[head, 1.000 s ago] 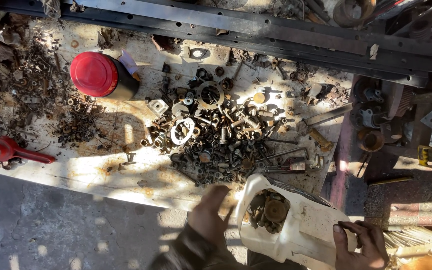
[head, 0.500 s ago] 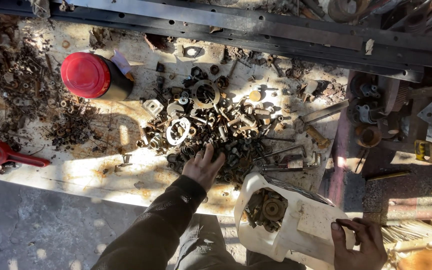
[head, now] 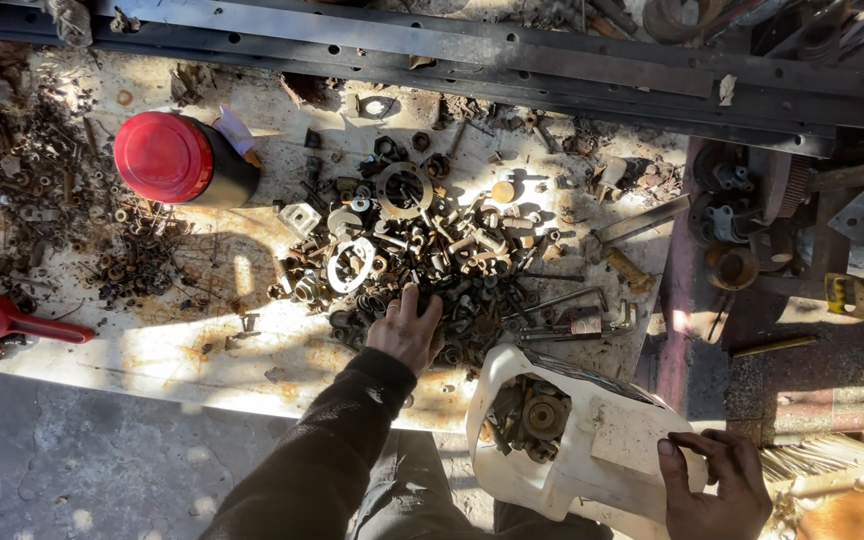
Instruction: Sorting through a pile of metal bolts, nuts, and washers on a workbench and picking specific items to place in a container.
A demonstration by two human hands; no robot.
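My left hand (head: 408, 328) rests palm down on the near edge of a pile of rusty nuts, bolts and washers (head: 432, 255) on a stained white workbench (head: 202, 345); its fingers are spread among the parts and whether it grips one is hidden. My right hand (head: 717, 485) holds the lower right edge of a cut-open white plastic jug (head: 612, 450), which sits below the bench edge. Inside the jug lie several rusty metal parts (head: 527, 418).
A dark jar with a red lid (head: 177, 160) lies at the bench's left. A red-handled tool (head: 2, 320) sits at the far left edge. Dark steel bars (head: 472, 45) run along the back. More scrap metal (head: 742, 230) fills the right side.
My left hand has reached up from below the bench edge onto the pile of hardware. My right hand has stayed on the jug.
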